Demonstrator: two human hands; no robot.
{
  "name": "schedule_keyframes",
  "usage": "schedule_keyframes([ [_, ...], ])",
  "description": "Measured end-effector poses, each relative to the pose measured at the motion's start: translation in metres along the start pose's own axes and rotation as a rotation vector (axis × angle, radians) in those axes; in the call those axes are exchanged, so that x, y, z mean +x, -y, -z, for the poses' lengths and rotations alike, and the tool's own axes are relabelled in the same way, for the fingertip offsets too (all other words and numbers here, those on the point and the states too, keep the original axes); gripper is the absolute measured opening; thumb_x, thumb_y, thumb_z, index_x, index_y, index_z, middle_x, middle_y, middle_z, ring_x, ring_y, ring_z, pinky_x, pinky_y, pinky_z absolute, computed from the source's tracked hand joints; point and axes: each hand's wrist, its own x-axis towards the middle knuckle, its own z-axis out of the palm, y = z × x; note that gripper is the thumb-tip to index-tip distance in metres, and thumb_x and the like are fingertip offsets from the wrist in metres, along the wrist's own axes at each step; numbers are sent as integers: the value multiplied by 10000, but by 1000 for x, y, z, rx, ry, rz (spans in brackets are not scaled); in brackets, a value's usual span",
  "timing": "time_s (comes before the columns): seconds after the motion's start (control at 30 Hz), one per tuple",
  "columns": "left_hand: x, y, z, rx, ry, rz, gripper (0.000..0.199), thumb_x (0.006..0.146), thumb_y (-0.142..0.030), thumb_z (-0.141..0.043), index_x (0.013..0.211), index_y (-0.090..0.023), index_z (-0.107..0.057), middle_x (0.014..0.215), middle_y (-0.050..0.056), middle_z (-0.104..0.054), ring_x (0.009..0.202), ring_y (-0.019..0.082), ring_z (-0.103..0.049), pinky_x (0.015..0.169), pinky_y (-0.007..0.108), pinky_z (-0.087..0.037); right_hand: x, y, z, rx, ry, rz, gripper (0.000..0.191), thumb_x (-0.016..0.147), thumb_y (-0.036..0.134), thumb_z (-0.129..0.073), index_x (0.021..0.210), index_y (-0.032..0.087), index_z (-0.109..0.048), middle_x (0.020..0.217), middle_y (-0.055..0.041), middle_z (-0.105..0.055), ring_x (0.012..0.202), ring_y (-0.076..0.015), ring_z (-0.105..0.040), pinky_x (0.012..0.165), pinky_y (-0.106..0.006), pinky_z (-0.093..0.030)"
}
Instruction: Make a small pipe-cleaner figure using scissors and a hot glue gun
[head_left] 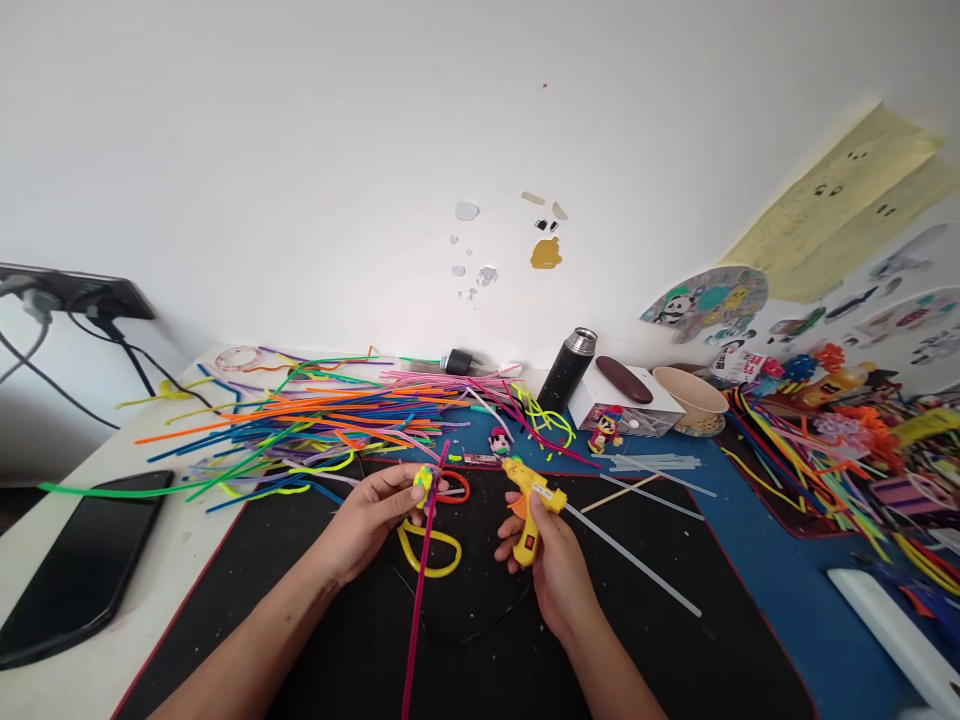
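Note:
Between the fingertips of my left hand (379, 515) is a small yellow and purple piece (424, 486). A long magenta pipe cleaner (417, 610) runs past that piece and hangs down toward me. My right hand (553, 560) is wrapped round a yellow glue gun (534, 510), its nozzle pointing up and left, toward the left hand but apart from it. A clear glue stick (637, 562) sticks out of the gun's back. Just beyond the left fingertips, on the black mat (480, 660), lie scissors with red handles and a yellow loop (430, 573).
Many coloured pipe cleaners (322, 420) spread across the back left. A black flask (568, 370), a white box (626, 400) and a beige bowl (691, 398) stand at the back. Glue sticks (656, 463) lie right of centre; a black tablet-like object (90, 560) is at left.

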Motion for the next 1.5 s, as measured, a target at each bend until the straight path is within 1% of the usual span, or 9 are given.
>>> schedule_keyframes([
  [0.2,-1,1,0,-5,-3,6,343,723,-396,-910,960,-165,-824,1003,130,-787,685,145,-602,637,249,-502,-10,1,26,-172,21,-124,656,847,698,-719,1155,120,-679,830,-121,-781,619,-223,-758,462,-237,-517],
  [0.37,-1,1,1,-3,5,5,339,730,-389,-905,979,-171,-828,1023,133,-789,701,152,-599,650,253,-498,-10,3,40,-369,59,-221,597,898,708,-639,1087,142,-666,823,-123,-782,630,-237,-781,413,-211,-505],
  [0.6,-1,1,2,-16,-5,-14,311,732,-382,-901,941,-166,-820,953,119,-774,694,159,-582,648,263,-474,-13,4,74,-610,47,-190,616,920,752,-537,962,158,-697,698,-84,-746,482,-200,-725,322,-179,-416],
  [0.73,-1,0,0,-11,9,-16,318,729,-396,-900,934,-166,-820,922,116,-774,702,169,-580,637,270,-458,-18,8,85,-689,-7,-137,518,891,699,-637,930,189,-719,682,-61,-747,470,-191,-710,327,-189,-415],
  [0.87,-1,-1,-2,-13,11,-2,369,719,-411,-907,994,-179,-826,1015,133,-792,754,184,-602,650,272,-460,-17,22,86,-750,-31,-118,491,862,671,-688,770,188,-699,484,-33,-653,370,-164,-625,322,-182,-327],
  [1.03,-2,-1,0,-11,11,-13,356,717,-418,-909,958,-169,-823,938,120,-781,757,189,-608,649,271,-464,-23,17,86,-501,-85,-107,589,857,741,-625,671,182,-638,367,54,-448,290,-88,-393,337,-183,-223],
  [1.17,-2,0,-1,-18,15,-10,353,723,-410,-907,966,-166,-824,945,120,-780,756,185,-610,659,270,-473,-40,-6,72,-541,110,-219,647,811,807,-638,763,163,-677,394,37,-497,296,-86,-387,337,-191,-173],
  [1.37,-4,2,-6,-32,61,13,321,743,-390,-896,963,-167,-825,957,113,-785,716,171,-620,673,280,-491,-31,-8,7,-440,180,52,563,879,704,-663,930,146,-722,464,58,-504,360,-67,-357,390,-204,-204],
  [1.5,-5,6,-5,-73,81,22,310,767,-351,-883,1021,-182,-825,974,112,-788,739,183,-647,681,281,-492,-11,-6,-36,-242,247,93,528,864,657,-714,1022,153,-729,535,64,-494,390,-62,-336,400,-213,-162],
])
